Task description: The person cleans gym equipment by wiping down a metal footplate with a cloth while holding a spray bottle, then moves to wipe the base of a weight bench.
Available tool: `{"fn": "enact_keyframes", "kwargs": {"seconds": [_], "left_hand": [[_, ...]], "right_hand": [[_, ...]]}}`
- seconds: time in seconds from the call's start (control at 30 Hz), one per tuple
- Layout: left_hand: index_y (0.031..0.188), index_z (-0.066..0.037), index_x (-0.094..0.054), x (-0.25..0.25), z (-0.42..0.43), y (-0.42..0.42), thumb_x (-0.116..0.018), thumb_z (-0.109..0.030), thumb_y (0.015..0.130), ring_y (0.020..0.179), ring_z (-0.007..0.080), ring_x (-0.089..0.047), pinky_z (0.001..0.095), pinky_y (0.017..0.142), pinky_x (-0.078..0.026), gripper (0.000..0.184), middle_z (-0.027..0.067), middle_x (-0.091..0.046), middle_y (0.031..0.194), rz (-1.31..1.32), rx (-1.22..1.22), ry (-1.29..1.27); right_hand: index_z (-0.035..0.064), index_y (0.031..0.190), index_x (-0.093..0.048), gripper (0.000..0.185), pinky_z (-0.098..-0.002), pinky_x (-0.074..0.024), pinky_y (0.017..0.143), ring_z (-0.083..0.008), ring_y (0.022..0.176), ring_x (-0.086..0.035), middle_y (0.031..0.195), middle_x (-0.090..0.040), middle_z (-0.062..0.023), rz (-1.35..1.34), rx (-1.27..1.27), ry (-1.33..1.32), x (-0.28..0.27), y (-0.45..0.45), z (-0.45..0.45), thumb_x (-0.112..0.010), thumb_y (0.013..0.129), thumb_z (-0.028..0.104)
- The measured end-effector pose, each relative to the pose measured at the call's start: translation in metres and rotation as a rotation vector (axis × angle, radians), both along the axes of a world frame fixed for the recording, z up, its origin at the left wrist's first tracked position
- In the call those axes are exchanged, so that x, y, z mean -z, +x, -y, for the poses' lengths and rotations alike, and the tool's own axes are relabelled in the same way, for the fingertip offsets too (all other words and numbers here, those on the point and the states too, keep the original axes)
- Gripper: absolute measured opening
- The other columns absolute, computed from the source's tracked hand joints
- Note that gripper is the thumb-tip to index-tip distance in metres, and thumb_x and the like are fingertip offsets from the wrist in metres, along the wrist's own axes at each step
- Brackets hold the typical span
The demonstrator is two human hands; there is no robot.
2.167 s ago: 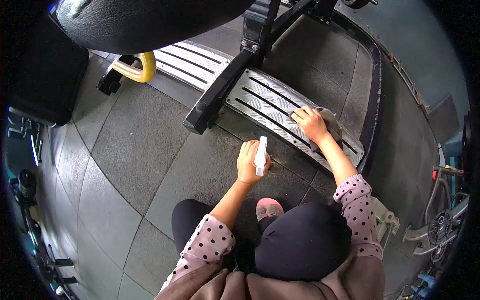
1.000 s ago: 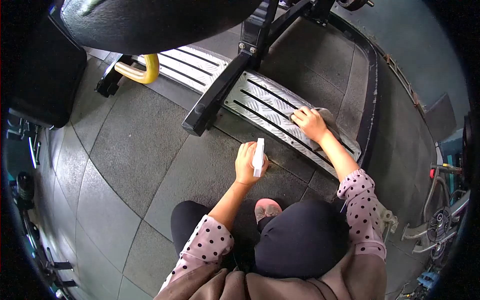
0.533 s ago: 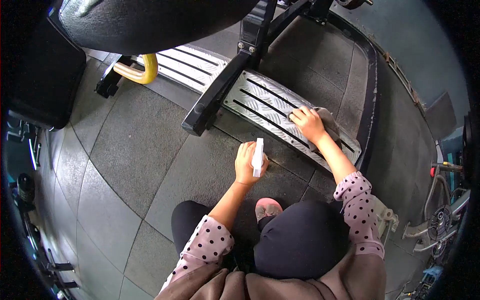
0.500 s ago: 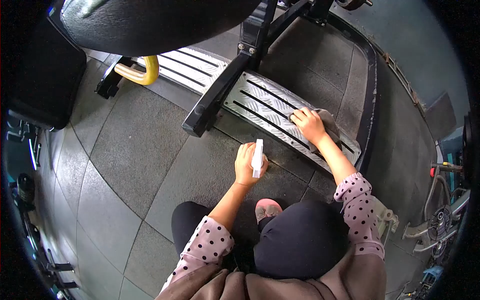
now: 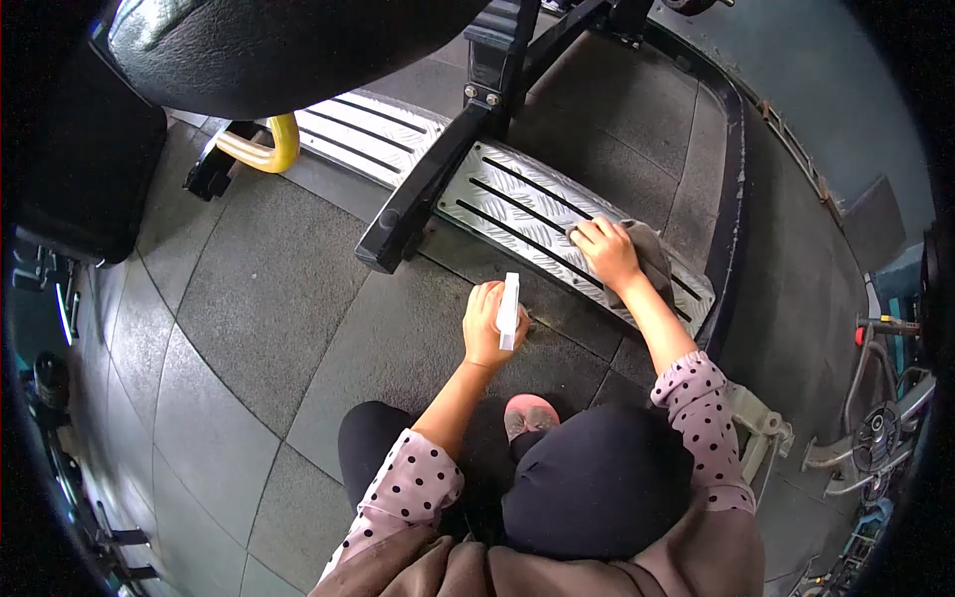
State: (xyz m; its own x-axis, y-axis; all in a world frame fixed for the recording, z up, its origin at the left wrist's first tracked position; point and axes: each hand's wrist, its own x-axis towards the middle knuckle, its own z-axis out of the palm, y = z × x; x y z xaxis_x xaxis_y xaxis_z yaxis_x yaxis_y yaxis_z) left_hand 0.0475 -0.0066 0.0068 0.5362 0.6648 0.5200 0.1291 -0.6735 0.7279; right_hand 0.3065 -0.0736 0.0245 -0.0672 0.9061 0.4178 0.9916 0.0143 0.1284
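Observation:
My left hand (image 5: 484,320) is wrapped round what looks like a spray bottle (image 5: 509,312). Its narrow white head points up toward me, while the body below is mostly hidden by the hand. It is held above the dark floor, left of my knee. My right hand (image 5: 607,255) presses a grey-brown cloth (image 5: 649,261) onto the silver tread-patterned footplate (image 5: 517,204) of a gym machine. The fingers are bent over the cloth's left edge, and the cloth spreads out to the right beneath the palm.
A black steel frame (image 5: 423,194) rises at the footplate's left end, and a curved black rail (image 5: 738,189) bounds the right. Overhead at the upper left hangs a black padded seat (image 5: 279,50). A yellow handle (image 5: 284,144) sticks out below it. An exercise bike (image 5: 875,428) stands far right.
The whole view has shifted slightly to the left. My right hand and the cloth have slid a little toward me on the footplate. My left hand keeps its grip.

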Motion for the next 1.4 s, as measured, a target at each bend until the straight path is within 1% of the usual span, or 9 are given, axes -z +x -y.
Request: {"fn": "enact_keyframes", "kwargs": {"seconds": [0.27,0.53,0.63,0.73,0.77,0.9,1.13,1.27,1.4], "left_hand": [[0.105,0.001,-0.054,0.004,-0.002,-0.004,-0.066,-0.008,0.069,0.087,0.0384,-0.056,0.0439,0.078,-0.048,0.039,0.0191,-0.058,0.098,0.046,-0.001,0.026],[0.105,0.000,-0.055,0.003,-0.001,0.002,-0.065,-0.008,0.069,0.087,0.0382,-0.055,0.0435,0.078,-0.048,0.039,0.0189,-0.058,0.098,-0.003,-0.009,0.006],[0.106,0.001,-0.055,0.004,-0.002,0.003,-0.065,-0.009,0.069,0.087,0.0382,-0.055,0.0437,0.079,-0.048,0.040,0.0189,-0.057,0.099,0.013,-0.011,0.034],[0.106,0.002,-0.054,0.005,-0.002,0.003,-0.065,-0.010,0.070,0.088,0.0388,-0.055,0.0442,0.080,-0.047,0.040,0.0196,-0.057,0.099,-0.012,-0.010,0.059],[0.107,0.002,-0.054,0.011,-0.003,0.003,-0.065,-0.011,0.070,0.089,0.0397,-0.055,0.0451,0.081,-0.047,0.040,0.0206,-0.057,0.100,-0.001,0.005,0.050],[0.105,0.001,-0.054,0.013,-0.003,0.000,-0.065,-0.011,0.072,0.088,0.0387,-0.055,0.0442,0.080,-0.046,0.037,0.0200,-0.056,0.099,-0.013,0.022,0.003],[0.101,-0.001,-0.055,0.010,-0.004,-0.001,-0.064,-0.010,0.074,0.082,0.0345,-0.054,0.0408,0.076,-0.046,0.030,0.0151,-0.053,0.091,0.017,0.007,0.022],[0.102,-0.002,-0.054,0.014,-0.004,0.003,-0.065,-0.012,0.076,0.082,0.0337,-0.054,0.0402,0.076,-0.045,0.030,0.0146,-0.053,0.091,0.022,0.017,0.026],[0.102,-0.001,-0.055,0.013,-0.003,0.002,-0.065,-0.014,0.077,0.083,0.0336,-0.054,0.0400,0.077,-0.045,0.030,0.0147,-0.054,0.091,0.008,0.018,0.039]], "right_hand": [[0.0135,0.094,-0.064,0.016,-0.0369,-0.0491,0.077,-0.0216,0.097,-0.058,0.098,-0.060,0.0000,-0.026,0.157,0.005,0.005,0.004,0.011,-0.063,0.079,0.016],[0.0122,0.095,-0.065,0.015,-0.0379,-0.0506,0.073,-0.0216,0.094,-0.059,0.096,-0.061,-0.0005,-0.051,0.093,0.008,0.006,0.003,0.007,-0.056,0.083,0.015],[0.0128,0.094,-0.066,0.014,-0.0383,-0.0514,0.073,-0.0222,0.093,-0.059,0.095,-0.061,-0.0002,-0.188,0.268,0.117,0.005,0.005,-0.006,-0.057,0.084,0.016],[0.0104,0.093,-0.066,0.013,-0.0379,-0.0514,0.075,-0.0225,0.092,-0.059,0.094,-0.062,-0.0003,-0.120,0.374,0.141,0.018,-0.002,-0.021,-0.059,0.085,0.017],[0.0092,0.098,-0.065,0.016,-0.0385,-0.0499,0.078,-0.0223,0.095,-0.058,0.099,-0.061,-0.0007,-0.086,0.335,0.181,0.023,-0.003,-0.016,-0.058,0.086,0.017],[0.0146,0.130,-0.058,0.041,-0.0423,-0.0360,0.103,-0.0211,0.132,-0.043,0.142,-0.049,-0.0040,-0.174,0.356,-0.022,0.019,-0.020,0.043,-0.056,0.090,0.022],[0.0190,0.136,-0.054,0.044,-0.0431,-0.0304,0.106,-0.0217,0.137,-0.040,0.147,-0.045,-0.0025,-0.157,0.675,-0.062,0.023,-0.019,0.183,-0.055,0.093,0.017],[0.0193,0.136,-0.054,0.046,-0.0422,-0.0339,0.101,-0.0195,0.134,-0.042,0.141,-0.051,-0.0017,-0.078,0.609,-0.016,0.024,-0.019,0.137,-0.053,0.091,0.010],[0.0190,0.137,-0.052,0.047,-0.0445,-0.0332,0.104,-0.0196,0.134,-0.043,0.141,-0.051,-0.0016,-0.159,0.412,0.011,0.031,-0.014,0.051,-0.052,0.091,0.010]]}}
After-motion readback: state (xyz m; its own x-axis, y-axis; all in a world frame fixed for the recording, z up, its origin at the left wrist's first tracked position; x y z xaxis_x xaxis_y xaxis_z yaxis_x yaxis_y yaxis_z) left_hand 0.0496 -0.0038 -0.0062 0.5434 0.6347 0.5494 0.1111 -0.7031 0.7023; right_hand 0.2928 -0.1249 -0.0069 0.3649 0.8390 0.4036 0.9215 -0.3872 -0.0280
